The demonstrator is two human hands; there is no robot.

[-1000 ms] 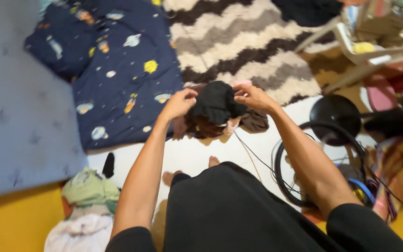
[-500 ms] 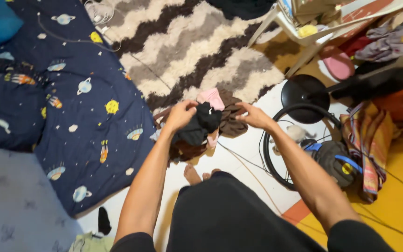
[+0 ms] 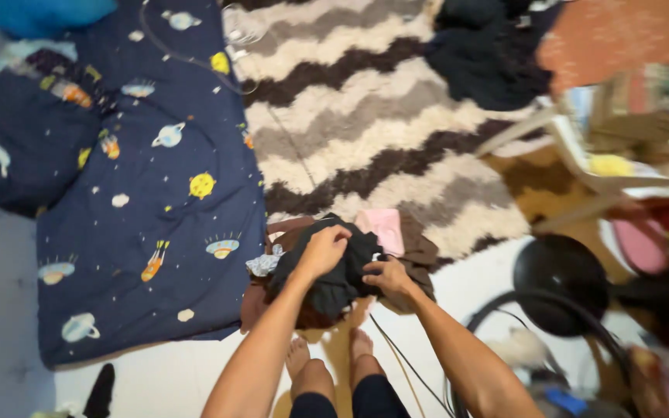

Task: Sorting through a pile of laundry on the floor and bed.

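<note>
A: Starting at the left edge, what lies on the floor?

B: A navy blanket [image 3: 156, 201] printed with planets and rockets covers the left part of the view, with a matching pillow [image 3: 17, 139] at its far left. To its right is a shaggy rug [image 3: 373, 131] with a zigzag pattern in cream, grey and dark brown.

A: Where is the garment being handled?

B: The black garment [image 3: 334, 271] sits on top of a small pile of clothes [image 3: 404, 248] in brown and pink, at the near edge of the rug and touching the blanket's right border. The person's bare feet [image 3: 327, 360] stand just below the pile.

A: What is the state of each hand?

B: The left hand [image 3: 323, 249] is closed, its fingers curled down into the top of the black garment and gripping the cloth. The right hand [image 3: 387, 277] is beside it, fingers bent and pinching the right edge of the same garment. The two hands are near each other but apart.

A: And to the right?

B: A dark cable [image 3: 396, 360] runs along the white floor [image 3: 164, 379]; further right is a round black base [image 3: 559, 282], blurred, with a pale chair frame [image 3: 582, 155] above it.
</note>
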